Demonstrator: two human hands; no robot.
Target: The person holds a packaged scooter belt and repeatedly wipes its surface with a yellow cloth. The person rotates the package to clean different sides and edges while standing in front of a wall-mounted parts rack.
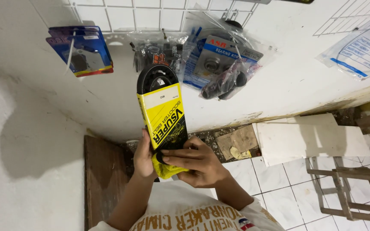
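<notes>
While both hands clasp its lower end, belt pack (164, 113) upright, left hand (143, 157) behind, right hand (198, 162) in front.

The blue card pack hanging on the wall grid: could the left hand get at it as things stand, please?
Probably not at once: the left hand grips the belt pack with the right hand, and the blue card pack hangs apart, up-left, nothing between.

belt pack (163, 112) between hands (174, 161), packets (213, 64) on wall behind

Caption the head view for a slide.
Both hands, left hand and right hand, hold a sleeved black belt with a yellow cloth before wall-hung parts packets.
</notes>
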